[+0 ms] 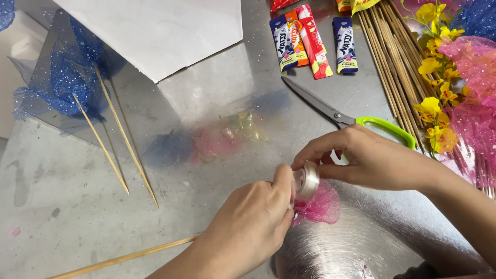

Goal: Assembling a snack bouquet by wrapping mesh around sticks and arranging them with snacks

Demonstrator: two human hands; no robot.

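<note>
Below the blue and red snack sachets, both hands, left hand and right hand, pinch a tape roll against pink mesh.

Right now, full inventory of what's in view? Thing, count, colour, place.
tape roll: 1, clear, between both hands
pink mesh: 1 bunch, under the roll
scissors: 1, green handle, behind right hand
snack sachets: about 5, blue, orange, red, top centre
stick pile: many, tan, top right
loose sticks: 3, tan, left
blue mesh: 1 bunch, glittery, top left
white sheet: 1, top
yellow flowers: 1 spray, right
table: grey metal
left hand: on roll
right hand: gripping roll
</note>
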